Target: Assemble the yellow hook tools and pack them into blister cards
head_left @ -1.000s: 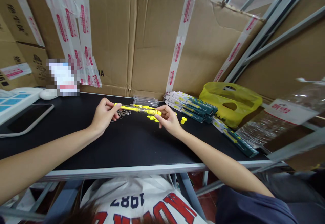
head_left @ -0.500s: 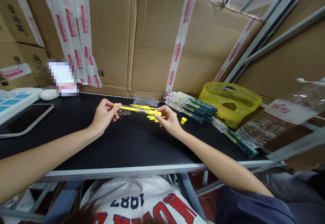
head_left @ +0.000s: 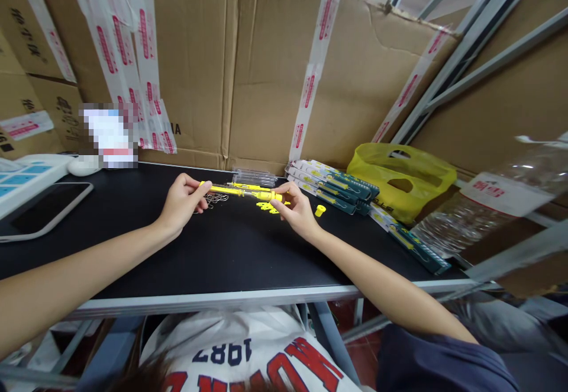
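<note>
My left hand (head_left: 183, 200) pinches one end of a slim yellow rod-shaped tool (head_left: 231, 190), with thumb and fingertips closed on it. My right hand (head_left: 294, 208) grips the thicker yellow other end. The tool lies nearly level between both hands, above the black table; its middle looks partly clear. Behind it are clear plastic tubes (head_left: 254, 176) and another yellow rod, partly hidden. Thin metal wire pieces (head_left: 217, 201) lie by my left hand. Small yellow parts (head_left: 265, 206) lie beside my right fingers, and a yellow cap (head_left: 320, 210) stands to their right.
Stacked card packages (head_left: 331, 186) and a yellow plastic bag (head_left: 402, 179) are at the back right, near a large clear bottle (head_left: 483, 208). On the left lie a phone (head_left: 48, 208) and a white case with blue panels (head_left: 31, 173). Cardboard (head_left: 266, 84) walls the back.
</note>
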Demonstrator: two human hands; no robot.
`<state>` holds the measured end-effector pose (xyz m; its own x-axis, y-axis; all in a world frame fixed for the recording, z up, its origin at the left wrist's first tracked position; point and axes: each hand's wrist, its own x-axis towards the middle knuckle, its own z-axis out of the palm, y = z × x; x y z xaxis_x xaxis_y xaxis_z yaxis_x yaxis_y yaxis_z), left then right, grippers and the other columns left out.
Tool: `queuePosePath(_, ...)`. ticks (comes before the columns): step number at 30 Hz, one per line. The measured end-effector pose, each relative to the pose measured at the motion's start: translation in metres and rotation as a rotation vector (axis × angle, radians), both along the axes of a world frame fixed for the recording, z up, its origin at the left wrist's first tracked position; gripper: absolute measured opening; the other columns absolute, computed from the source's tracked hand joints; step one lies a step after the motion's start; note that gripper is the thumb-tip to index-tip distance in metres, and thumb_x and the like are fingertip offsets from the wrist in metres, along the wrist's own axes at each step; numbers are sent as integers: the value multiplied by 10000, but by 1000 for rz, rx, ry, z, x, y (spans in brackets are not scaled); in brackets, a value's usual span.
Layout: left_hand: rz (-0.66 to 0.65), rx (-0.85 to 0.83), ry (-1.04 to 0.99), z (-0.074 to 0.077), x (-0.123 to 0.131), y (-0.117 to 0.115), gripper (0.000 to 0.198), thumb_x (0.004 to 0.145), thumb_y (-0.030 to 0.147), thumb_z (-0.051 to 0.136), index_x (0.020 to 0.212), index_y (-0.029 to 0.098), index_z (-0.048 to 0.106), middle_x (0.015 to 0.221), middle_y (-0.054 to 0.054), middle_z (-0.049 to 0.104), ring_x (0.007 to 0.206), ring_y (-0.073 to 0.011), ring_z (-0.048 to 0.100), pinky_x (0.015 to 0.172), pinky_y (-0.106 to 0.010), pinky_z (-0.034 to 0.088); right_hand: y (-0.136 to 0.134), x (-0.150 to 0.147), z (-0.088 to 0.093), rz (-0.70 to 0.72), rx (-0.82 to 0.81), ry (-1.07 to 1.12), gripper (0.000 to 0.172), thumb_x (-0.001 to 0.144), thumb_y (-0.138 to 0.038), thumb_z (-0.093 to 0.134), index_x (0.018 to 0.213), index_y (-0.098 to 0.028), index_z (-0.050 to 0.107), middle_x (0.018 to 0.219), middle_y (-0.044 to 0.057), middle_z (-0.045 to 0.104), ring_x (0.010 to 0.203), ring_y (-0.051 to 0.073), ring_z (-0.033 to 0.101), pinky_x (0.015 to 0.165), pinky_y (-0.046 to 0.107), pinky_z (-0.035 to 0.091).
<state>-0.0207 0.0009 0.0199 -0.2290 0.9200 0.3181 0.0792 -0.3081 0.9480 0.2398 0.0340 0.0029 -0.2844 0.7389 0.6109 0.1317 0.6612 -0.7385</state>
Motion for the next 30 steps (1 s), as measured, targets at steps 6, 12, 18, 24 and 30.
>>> queuePosePath(6, -6, 10, 2, -1, 0, 0, 325, 739, 361, 690, 766, 201, 408, 491, 64, 551, 387, -78, 514, 382, -164, 384, -2, -4, 0, 70, -77, 20, 362, 781, -481, 671, 927, -220, 467, 818, -11, 476, 550, 75, 440, 393, 189, 407)
queuePosePath(12, -25, 16, 14, -5, -2, 3, 338, 737, 384, 694, 777, 203, 411, 469, 65, 548, 388, -84, 511, 384, -166, 387, -5, -6, 0, 120, -103, 30, 362, 832, -509, 603, 939, -237, 390, 799, -44, 488, 429, 29, 396, 354, 172, 357)
queuePosePath(18, -19, 3, 13, -3, -2, 1, 334, 740, 382, 689, 771, 199, 411, 476, 61, 553, 390, -79, 508, 383, -162, 384, -2, -3, -2, 105, -113, 20, 364, 831, -519, 606, 971, -231, 432, 581, -98, 407, 360, 42, 328, 334, 177, 266)
queuePosePath(24, -20, -1, 6, -3, -1, 0, 346, 730, 387, 701, 768, 200, 412, 485, 62, 552, 383, -80, 513, 381, -164, 379, 1, 0, -1, -38, 43, -4, 328, 806, -486, 646, 967, -211, 571, 861, 23, 515, 608, 101, 457, 444, 214, 386)
queuePosePath(30, -22, -4, 10, -4, -2, 2, 341, 732, 389, 699, 773, 203, 416, 492, 62, 555, 392, -80, 513, 383, -165, 387, -2, -5, -1, 39, -39, 30, 351, 792, -489, 652, 920, -229, 454, 964, 38, 543, 644, 111, 483, 487, 232, 412)
